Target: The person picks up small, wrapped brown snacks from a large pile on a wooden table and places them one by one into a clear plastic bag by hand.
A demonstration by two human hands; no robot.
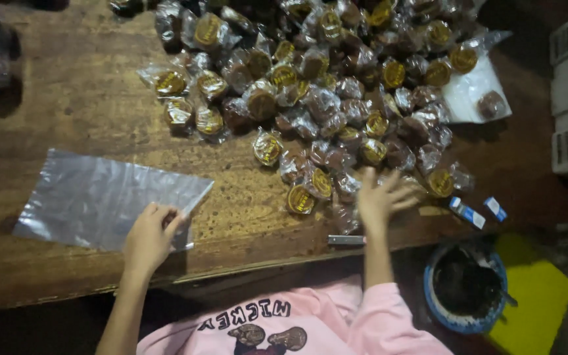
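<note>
Left hand pinches clear bag corner | right hand spread, blurred, over wrapped sweets | we judge bag light, limp, slippery; grip edges.

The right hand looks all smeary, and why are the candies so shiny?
Head view: the right hand is blurred by motion, while the left hand on the clear bag is sharper; light glints off the wrapped candies; the table edges and corners sink into dark shadow.
</note>
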